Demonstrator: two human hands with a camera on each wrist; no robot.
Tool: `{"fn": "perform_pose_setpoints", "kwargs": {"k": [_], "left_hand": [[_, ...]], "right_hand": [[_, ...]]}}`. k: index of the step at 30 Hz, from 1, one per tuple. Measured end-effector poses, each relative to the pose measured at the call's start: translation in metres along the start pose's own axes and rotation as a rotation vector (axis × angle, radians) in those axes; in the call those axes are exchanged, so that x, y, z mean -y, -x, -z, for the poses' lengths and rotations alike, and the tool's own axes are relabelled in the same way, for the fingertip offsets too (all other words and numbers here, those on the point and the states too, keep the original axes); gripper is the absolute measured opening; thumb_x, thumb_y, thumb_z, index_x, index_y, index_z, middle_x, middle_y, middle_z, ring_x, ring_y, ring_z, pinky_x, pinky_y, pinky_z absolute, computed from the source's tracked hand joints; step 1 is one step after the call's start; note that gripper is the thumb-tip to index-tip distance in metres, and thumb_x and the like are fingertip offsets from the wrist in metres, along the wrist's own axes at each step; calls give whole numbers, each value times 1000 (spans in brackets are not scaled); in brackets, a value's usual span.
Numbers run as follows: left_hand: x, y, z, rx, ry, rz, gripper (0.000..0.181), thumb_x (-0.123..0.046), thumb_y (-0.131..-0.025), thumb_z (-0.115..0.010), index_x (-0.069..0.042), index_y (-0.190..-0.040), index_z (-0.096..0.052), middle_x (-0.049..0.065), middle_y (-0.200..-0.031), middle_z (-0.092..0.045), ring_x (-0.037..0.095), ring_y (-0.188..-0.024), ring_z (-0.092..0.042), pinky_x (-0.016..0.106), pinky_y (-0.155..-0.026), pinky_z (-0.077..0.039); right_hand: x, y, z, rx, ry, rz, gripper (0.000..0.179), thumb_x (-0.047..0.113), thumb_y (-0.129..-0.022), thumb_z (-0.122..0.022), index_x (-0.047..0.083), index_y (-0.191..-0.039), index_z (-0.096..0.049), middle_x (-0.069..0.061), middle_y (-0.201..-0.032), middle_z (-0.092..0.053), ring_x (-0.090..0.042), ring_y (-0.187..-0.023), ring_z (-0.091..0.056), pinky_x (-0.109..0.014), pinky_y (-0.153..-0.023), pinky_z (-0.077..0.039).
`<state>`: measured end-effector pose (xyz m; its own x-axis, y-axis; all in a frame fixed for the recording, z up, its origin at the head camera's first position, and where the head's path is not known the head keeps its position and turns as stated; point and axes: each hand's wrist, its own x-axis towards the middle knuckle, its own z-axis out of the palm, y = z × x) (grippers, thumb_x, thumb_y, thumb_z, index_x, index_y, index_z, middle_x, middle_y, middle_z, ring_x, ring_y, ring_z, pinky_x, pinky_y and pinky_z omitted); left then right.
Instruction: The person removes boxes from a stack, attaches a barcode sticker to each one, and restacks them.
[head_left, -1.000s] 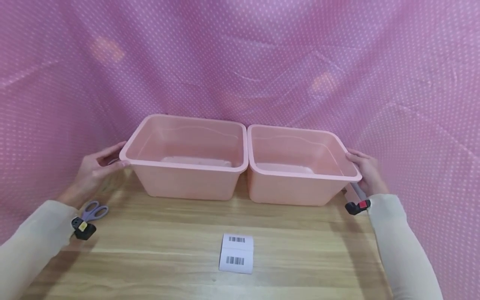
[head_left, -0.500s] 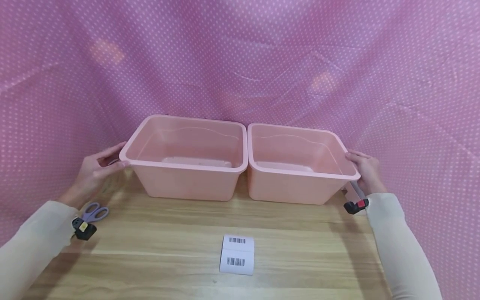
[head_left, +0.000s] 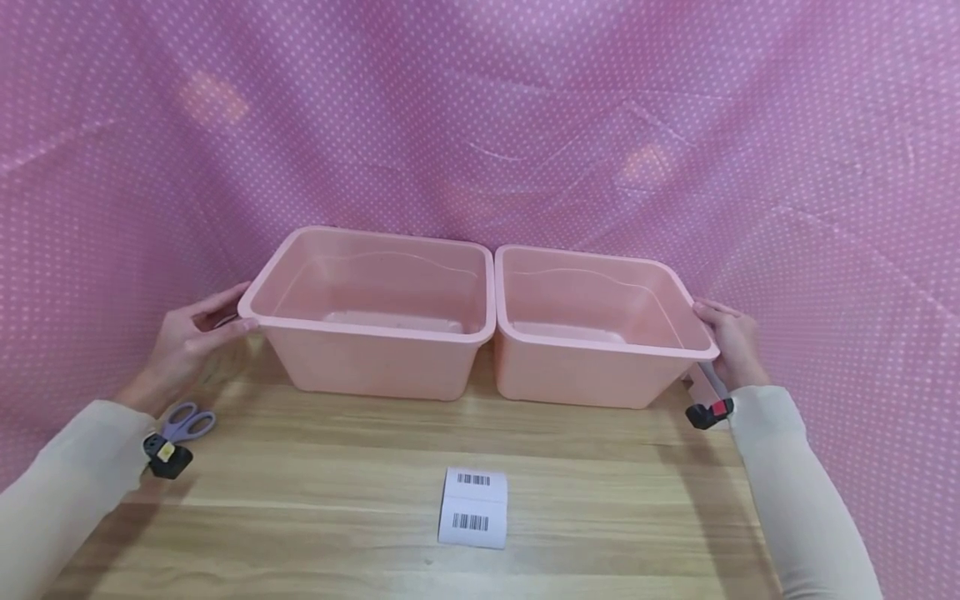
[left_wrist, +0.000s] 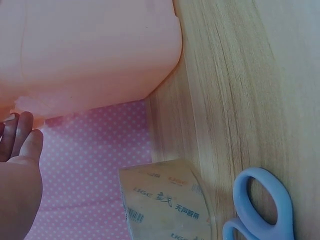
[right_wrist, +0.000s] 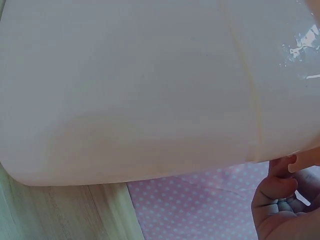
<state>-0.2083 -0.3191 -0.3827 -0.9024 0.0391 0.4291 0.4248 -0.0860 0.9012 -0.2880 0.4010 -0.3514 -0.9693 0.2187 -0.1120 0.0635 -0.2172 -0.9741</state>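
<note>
Two pink plastic bins, the left bin [head_left: 382, 362] and the right bin [head_left: 577, 375], stand side by side on the wooden table with their rims meeting in the middle. At the outer end of the left bin, my left hand [head_left: 187, 337] has its thumb and fairly straight fingers against the rim corner. The left wrist view has those fingertips at the underside of the rim. My right hand [head_left: 738, 346] grips the outer rim of the right bin, thumb over the edge and fingers curled beneath it. Both bins have nothing visible inside.
A strip of white barcode labels [head_left: 472, 507] lies on the table in front. Purple scissors [head_left: 187, 423] lie by my left wrist, near a roll of packing tape [left_wrist: 165, 202]. Behind the bins hangs a pink dotted cloth [head_left: 480, 125].
My right hand and the outer end of the right bin have shifted very slightly left. The left hand and left bin stay nearly still.
</note>
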Motion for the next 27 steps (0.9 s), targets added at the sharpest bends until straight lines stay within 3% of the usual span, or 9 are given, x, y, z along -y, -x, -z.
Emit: {"fn": "perform_pose_setpoints", "kwargs": {"k": [8,15,20,27], "left_hand": [[1,0,0,-3,27,-2,57,18,-90,-61,18,-142,-41,-8,-128,-72,1,-113,-69,11,-93,-54],[-6,3,-2,-72,-261,33,53,6,-92,-67,16,-140,-47,-20,-125,-70,-7,-109,-67,5,-91,-52],[-9,4,-4,-101,-302,60,54,3,-92,-69,13,-141,-49,-22,-126,-69,-8,-108,-66,4,-90,-51],[-15,7,-9,-201,-394,67,53,-3,-91,-72,5,-141,-53,-20,-127,-68,-7,-110,-64,3,-89,-51]], "right_hand": [[0,1,3,-24,64,9,16,10,-94,-71,24,-90,-78,14,-85,-78,-1,-78,-74,-16,-70,-61],[2,7,0,-73,169,29,13,17,-93,-73,29,-89,-76,18,-84,-75,1,-77,-71,-14,-68,-60],[2,14,-5,-104,237,54,12,19,-94,-72,26,-104,-75,21,-92,-70,3,-86,-67,-10,-71,-58],[5,29,-13,-165,331,119,34,16,-97,-68,18,-130,-64,19,-100,-62,3,-93,-57,-3,-69,-50]]}}
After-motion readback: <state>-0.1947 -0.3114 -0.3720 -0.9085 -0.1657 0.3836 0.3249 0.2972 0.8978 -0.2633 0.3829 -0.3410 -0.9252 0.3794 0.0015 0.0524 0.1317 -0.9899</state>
